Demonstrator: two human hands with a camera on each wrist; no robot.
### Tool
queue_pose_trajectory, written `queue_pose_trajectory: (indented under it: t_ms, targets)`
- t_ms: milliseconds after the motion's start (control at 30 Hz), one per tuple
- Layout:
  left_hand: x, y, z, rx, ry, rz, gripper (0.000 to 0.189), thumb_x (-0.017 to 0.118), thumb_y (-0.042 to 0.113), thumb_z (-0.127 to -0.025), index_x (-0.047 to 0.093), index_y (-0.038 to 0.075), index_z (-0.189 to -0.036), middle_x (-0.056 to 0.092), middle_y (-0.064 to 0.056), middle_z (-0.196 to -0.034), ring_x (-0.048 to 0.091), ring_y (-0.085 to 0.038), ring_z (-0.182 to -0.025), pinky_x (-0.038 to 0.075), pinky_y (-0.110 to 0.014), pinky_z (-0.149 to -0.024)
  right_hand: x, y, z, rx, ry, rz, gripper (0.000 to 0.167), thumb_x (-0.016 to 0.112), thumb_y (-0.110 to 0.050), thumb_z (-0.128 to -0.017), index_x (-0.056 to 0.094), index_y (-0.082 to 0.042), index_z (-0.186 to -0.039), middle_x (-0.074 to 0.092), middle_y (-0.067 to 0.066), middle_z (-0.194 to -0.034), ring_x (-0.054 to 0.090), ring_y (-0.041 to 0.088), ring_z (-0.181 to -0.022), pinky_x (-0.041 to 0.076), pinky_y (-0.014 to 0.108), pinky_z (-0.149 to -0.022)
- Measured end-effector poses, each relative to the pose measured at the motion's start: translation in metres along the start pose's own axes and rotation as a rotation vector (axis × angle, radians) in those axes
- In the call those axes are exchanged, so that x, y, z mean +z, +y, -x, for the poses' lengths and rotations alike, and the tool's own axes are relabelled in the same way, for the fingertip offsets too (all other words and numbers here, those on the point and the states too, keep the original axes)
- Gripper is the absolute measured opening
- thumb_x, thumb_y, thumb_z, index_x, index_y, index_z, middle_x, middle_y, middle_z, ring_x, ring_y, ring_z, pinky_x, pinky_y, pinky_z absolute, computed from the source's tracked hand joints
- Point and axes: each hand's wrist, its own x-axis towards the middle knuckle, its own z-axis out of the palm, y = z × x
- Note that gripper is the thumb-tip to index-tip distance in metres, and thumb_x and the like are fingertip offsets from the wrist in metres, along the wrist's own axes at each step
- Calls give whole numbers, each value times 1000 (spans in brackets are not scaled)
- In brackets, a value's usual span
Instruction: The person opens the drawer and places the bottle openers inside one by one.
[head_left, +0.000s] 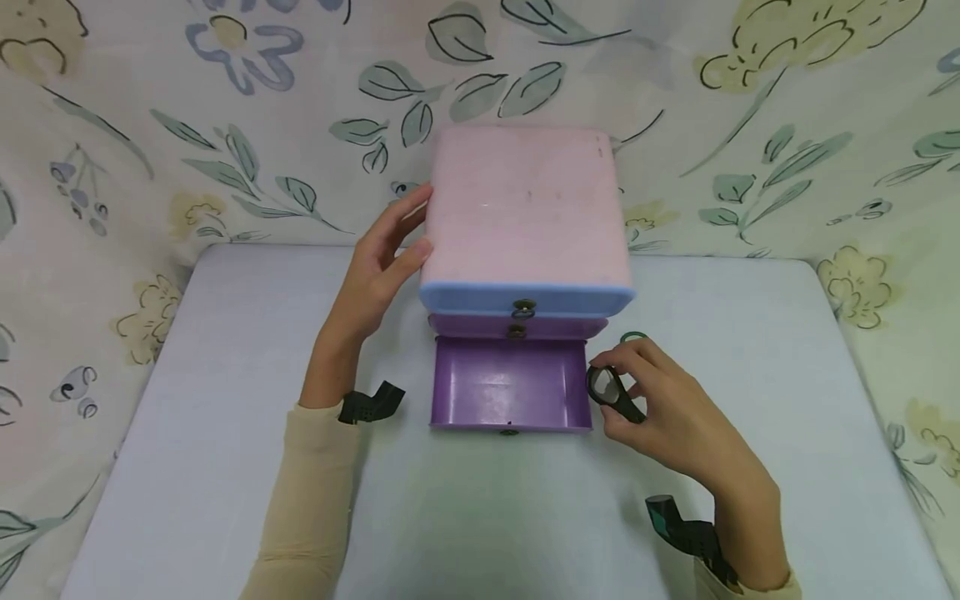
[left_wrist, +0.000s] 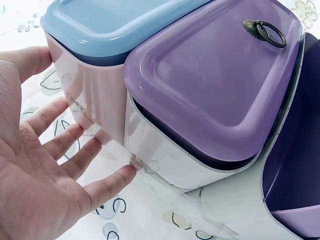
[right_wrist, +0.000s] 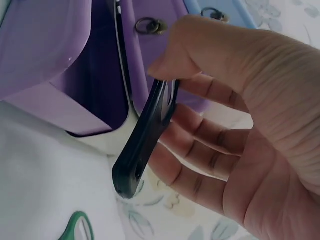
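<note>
A small drawer cabinet (head_left: 528,208) with a pink top stands at the middle of the table, its purple bottom drawer (head_left: 510,383) pulled out and nothing visible inside. My left hand (head_left: 375,271) rests its spread, fairly straight fingertips on the cabinet's left side; the left wrist view shows them touching the pink and white casing. Between thumb and fingers, my right hand (head_left: 671,412) pinches a small black magnifying glass (right_wrist: 142,145) beside the drawer's right wall. Its round lens shows in the head view.
Behind the right hand lies a thing with a green loop (right_wrist: 80,225), mostly hidden in the head view. The blue top drawer (head_left: 480,298) and purple middle drawer (left_wrist: 205,75) have metal ring pulls. Flower-patterned cloth (head_left: 247,125) hangs behind the white table (head_left: 465,517).
</note>
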Motion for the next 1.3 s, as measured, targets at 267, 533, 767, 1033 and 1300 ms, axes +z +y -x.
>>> queue_pose_trajectory:
  t_ms: [267, 533, 767, 1033, 1300]
  targets:
    - [-1, 0, -1, -1, 2, -6, 64, 64, 29, -103, 44, 11, -161, 39, -3, -171, 40, -28, -158, 42, -48, -126, 2, -24, -14, -96, -64, 46, 45, 83, -12, -81, 69, -20, -124, 64, -4, -123, 64, 9, -100, 59, 32, -81]
    - [0, -1, -4, 2, -5, 13, 66, 65, 31, -103, 44, 11, -161, 39, -4, -171, 39, -28, -158, 44, -49, -124, 0, -36, -33, -260, -95, 77, 42, 80, -10, -82, 70, -19, -122, 64, -2, -117, 60, 9, -95, 55, 29, -79]
    - [1, 0, -5, -11, -8, 11, 66, 66, 32, -102, 44, 12, -161, 38, -3, -171, 38, -27, -159, 45, -50, -124, -6, -43, -48, -280, -184, 56, 45, 83, -12, -84, 70, -18, -126, 64, -3, -117, 62, 10, -97, 56, 30, -81]
    - [0, 0, -4, -19, 3, 13, 67, 66, 32, -101, 44, 12, -161, 39, -3, -171, 39, -27, -158, 44, -52, -124, -4, -55, -65, -315, -239, 86, 39, 81, -11, -85, 72, -19, -123, 65, -4, -117, 58, 8, -99, 54, 28, -80]
    - [-1, -1, -1, -19, 11, 32, 65, 65, 28, -102, 44, 12, -161, 38, -3, -171, 39, -27, -159, 45, -47, -124, 12, -63, -82, -417, -313, 164, 36, 81, -8, -83, 70, -20, -115, 64, -1, -113, 59, 14, -96, 52, 26, -74]
